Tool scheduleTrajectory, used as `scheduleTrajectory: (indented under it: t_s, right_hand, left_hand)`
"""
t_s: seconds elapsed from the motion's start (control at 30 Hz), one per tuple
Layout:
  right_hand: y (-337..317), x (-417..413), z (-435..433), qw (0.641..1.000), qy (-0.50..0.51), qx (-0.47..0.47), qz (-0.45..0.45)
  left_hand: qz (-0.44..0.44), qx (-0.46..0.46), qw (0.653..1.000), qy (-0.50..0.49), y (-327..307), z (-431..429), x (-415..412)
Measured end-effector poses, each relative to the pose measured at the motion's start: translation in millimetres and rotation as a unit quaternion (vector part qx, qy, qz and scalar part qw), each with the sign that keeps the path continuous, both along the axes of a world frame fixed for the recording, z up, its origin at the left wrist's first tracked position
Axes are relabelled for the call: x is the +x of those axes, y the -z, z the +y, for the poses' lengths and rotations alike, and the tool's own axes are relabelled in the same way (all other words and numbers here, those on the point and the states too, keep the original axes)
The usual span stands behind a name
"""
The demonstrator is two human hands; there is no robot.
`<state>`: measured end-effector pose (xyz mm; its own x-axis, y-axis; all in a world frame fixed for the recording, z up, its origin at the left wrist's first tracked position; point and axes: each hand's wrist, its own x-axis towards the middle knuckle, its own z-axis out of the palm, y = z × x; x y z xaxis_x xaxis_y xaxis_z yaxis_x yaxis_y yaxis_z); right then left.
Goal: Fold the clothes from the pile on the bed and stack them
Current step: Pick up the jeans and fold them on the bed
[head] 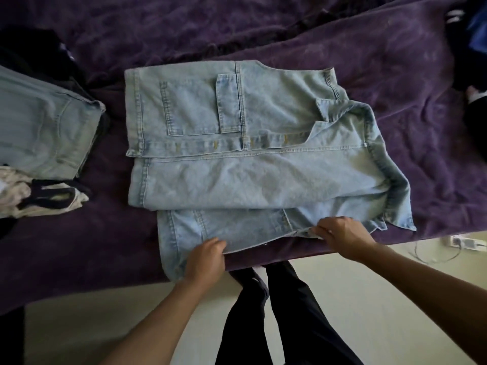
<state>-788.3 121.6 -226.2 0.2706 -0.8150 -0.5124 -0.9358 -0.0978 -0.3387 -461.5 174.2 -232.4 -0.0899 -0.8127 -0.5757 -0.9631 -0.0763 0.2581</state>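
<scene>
A light-blue denim jacket [250, 154] lies spread on the purple bedspread [395, 75], its collar to the right and a chest pocket facing up. Its near panel lies along the bed's front edge. My left hand [207, 258] grips that panel's near edge at the lower left. My right hand [342, 237] pinches the same edge further right, below the collar. At the left, folded light-blue jeans [44, 125] lie on dark clothes, with a folded white garment with dark straps [39, 198] in front of them.
Dark clothes [39, 54] are piled at the far left. More dark and blue items [471, 43] lie at the far right edge. Below the bed is pale floor with a white power strip and cable [463, 243]. My dark trouser legs [276, 312] stand against the bed.
</scene>
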Motion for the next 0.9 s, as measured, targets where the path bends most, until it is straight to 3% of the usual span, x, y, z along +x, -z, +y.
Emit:
scheduleTrajectory:
  t_s: [0.13, 0.2, 0.3, 0.43, 0.5, 0.6, 0.73, 0.9]
  right_hand:
    - [-35.7, 20.7, -3.4, 0.998, 0.002, -0.037, -0.059]
    - [-49.2, 30.4, 2.4, 0.997, -0.042, 0.024, -0.062]
    - [-52.1, 43.6, 10.4, 0.978, -0.124, 0.164, 0.023]
    - [-47.9, 36.7, -13.9, 0.964, -0.101, 0.243, 0.043]
    - [-50.3, 25.6, -38.3, 0.965, -0.089, 0.244, 0.041]
    - [-53.3, 11.0, -85.2, 0.977, -0.050, 0.201, 0.049]
    - [-42.2, 2.9, -151.4, 0.995, 0.050, 0.080, 0.019]
    - [-7.5, 23.7, -198.8, 0.997, 0.058, 0.038, 0.045]
  left_hand:
    - [-0.033, 0.071, 0.997, 0.005, -29.5, -22.6, 45.5]
    - [-0.018, 0.155, 0.988, 0.014, -43.4, -31.6, 73.0]
    - [0.003, 0.291, 0.956, 0.038, -60.3, -29.5, 101.5]
    - [-0.067, 0.348, 0.933, 0.060, -68.0, -25.4, 123.4]
    - [-0.078, 0.314, 0.946, 0.013, -73.3, -35.1, 141.2]
    - [0.051, 0.165, 0.973, -0.153, -85.8, -71.8, 170.6]
    - [0.205, -0.027, 0.918, -0.340, -95.3, -140.1, 174.4]
    - [0.132, -0.120, 0.883, -0.434, -36.7, -202.8, 168.4]
